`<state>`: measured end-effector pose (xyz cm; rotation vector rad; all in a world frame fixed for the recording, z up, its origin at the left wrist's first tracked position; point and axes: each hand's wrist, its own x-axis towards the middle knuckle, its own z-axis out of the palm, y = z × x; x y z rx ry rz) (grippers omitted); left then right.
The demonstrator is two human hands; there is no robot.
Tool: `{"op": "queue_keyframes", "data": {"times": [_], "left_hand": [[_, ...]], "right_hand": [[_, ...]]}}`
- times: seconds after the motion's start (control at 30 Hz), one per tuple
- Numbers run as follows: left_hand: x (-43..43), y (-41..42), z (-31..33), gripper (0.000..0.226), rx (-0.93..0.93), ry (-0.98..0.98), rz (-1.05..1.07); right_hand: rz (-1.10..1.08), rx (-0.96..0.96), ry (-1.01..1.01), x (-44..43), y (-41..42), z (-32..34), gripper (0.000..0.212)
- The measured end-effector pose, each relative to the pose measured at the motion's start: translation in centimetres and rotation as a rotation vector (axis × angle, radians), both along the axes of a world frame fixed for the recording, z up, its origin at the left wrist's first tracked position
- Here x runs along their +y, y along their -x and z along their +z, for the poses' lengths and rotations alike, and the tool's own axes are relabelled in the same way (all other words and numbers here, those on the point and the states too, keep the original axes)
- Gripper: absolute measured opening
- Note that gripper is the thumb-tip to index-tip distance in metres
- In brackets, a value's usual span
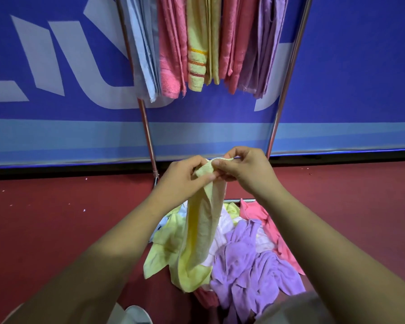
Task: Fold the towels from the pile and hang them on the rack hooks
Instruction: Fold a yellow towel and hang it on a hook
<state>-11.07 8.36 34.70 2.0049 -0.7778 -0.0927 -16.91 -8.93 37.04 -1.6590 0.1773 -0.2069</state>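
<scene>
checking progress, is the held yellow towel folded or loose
Loose: the yellow towel hangs bunched from the left hand and right hand, its end at the pile.

The yellow towel (201, 230) is soft, matt cloth with a fine woven grain. The pile (243, 260) is matt cloth too, and its lilac pieces look fluffier. The rack (289, 73) has polished metal poles that catch the light. Among the hung pieces, the pink towel (171, 66) shows nubby terry loops, the striped towel (197, 64) a ribbed weave, and the pale blue cloth (145, 54) looks smooth and flat. The floor (56, 218) is dull and matt. The banner (360, 66) is smooth with a faint sheen.
</scene>
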Motion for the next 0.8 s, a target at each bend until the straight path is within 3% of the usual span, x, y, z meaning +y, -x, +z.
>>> {"op": "queue_keyframes", "data": {"times": [0.13, 0.3, 0.37, 0.5, 0.63, 0.73, 0.8], "left_hand": [[0.6, -1.0, 0.4, 0.028, 0.045, 0.08, 0.037], [1.5, -1.4, 1.5, 0.012, 0.015, 0.077, 0.023], [1.9, -1.8, 2.0, 0.012, 0.033, 0.131, 0.008], [2.9, -2.5, 2.4, 0.011, 0.013, 0.151, 0.049], [4.1, -3.9, 2.8, 0.017, 0.04, 0.183, 0.254], [3.8, -3.5, 6.0, 0.019, 0.068, 0.256, 0.247], [3.2, -2.5, 9.2, 0.02, 0.07, 0.297, 0.109]], "right_hand": [[0.037, 0.005, 0.063, -1.4, -0.2, 0.0, 0.024], [0.424, 0.279, 0.695, -4.2, -0.8, -2.2, 0.022], [0.46, 0.368, 0.777, -5.1, -0.9, -3.0, 0.026], [0.338, 0.269, 0.574, -5.6, -0.9, -2.2, 0.029], [0.017, 0.045, 0.225, -6.3, -0.6, 0.5, 0.024], [0.058, 0.014, 0.328, -5.1, -0.6, 3.7, 0.017], [0.186, -0.001, 0.34, -3.1, -0.6, 5.5, 0.03]]}}
